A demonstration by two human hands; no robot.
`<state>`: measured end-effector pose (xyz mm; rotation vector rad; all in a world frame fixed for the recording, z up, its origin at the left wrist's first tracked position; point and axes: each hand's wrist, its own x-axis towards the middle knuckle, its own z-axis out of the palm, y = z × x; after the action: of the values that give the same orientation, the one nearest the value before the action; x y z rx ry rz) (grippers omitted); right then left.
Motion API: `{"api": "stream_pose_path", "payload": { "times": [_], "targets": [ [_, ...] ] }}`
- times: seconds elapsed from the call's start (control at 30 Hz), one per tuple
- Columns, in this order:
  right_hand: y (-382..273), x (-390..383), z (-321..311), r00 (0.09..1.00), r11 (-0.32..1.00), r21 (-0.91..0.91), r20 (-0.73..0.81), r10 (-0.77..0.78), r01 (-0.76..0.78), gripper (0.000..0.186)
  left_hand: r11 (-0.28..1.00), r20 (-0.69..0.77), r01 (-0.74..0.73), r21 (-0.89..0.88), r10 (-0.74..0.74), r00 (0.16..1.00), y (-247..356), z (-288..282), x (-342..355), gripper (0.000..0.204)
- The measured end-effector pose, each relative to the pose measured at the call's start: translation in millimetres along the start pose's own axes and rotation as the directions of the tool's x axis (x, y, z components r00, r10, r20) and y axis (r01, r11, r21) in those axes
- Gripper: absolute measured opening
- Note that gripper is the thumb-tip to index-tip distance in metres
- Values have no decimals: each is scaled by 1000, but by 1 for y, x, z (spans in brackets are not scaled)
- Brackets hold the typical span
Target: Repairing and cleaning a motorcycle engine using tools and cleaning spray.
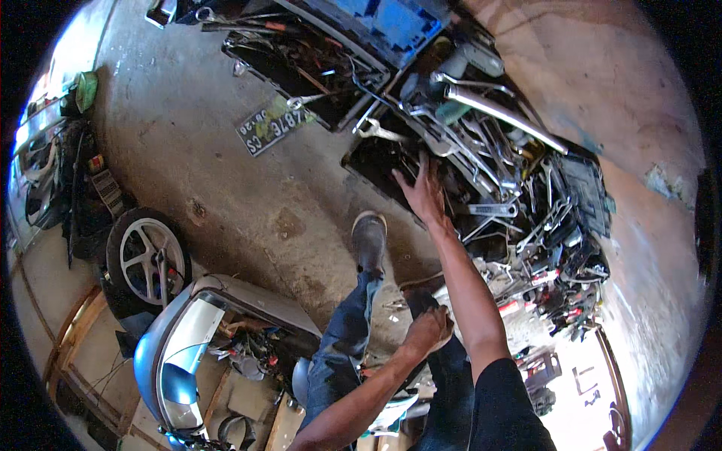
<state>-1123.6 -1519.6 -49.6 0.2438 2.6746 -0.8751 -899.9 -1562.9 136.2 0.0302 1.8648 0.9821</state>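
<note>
My right hand [426, 194] reaches over a dark toolbox tray [368, 159], its fingers stretched out and apart. Just beyond its fingertips, an open-ended wrench [383, 131] lies across the tray's edge. To its right is a heap of wrenches and other metal tools, with a long silver bar [504, 116] on top and a wide flat wrench [492, 210] nearer to me. Lower down, my left hand [430, 331] is closed in front of my right leg. Whatever may be inside its fist is hidden.
Another tool tray [301, 64] and a blue-topped box [387, 26] stand at the far side. A number plate [274, 129] lies on the concrete floor. At left are a spoked wheel [148, 255] and a blue-and-white motorcycle [169, 361]. A wall [647, 150] rises at right.
</note>
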Motion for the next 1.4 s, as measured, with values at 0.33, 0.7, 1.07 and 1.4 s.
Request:
{"api": "stream_pose_path", "payload": {
  "times": [0.33,0.7,1.07,1.4],
  "targets": [
    [-5,-2,11,999,998,-44,23,40,-39,65,998,-20,-60,27,61,998,-13,15,13,30],
    [-96,0,-25,994,989,-117,-59,-97,90,40,953,-234,-2,-303,-72,970,16,-83,21,36],
    [-196,133,-26,944,935,130,-73,-323,330,24,913,-359,-16,-407,-144,922,19,-127,27,22],
    [-185,206,25,964,938,-239,149,-219,250,33,883,-395,-43,-468,-165,903,25,-137,29,23]
  ]
}}
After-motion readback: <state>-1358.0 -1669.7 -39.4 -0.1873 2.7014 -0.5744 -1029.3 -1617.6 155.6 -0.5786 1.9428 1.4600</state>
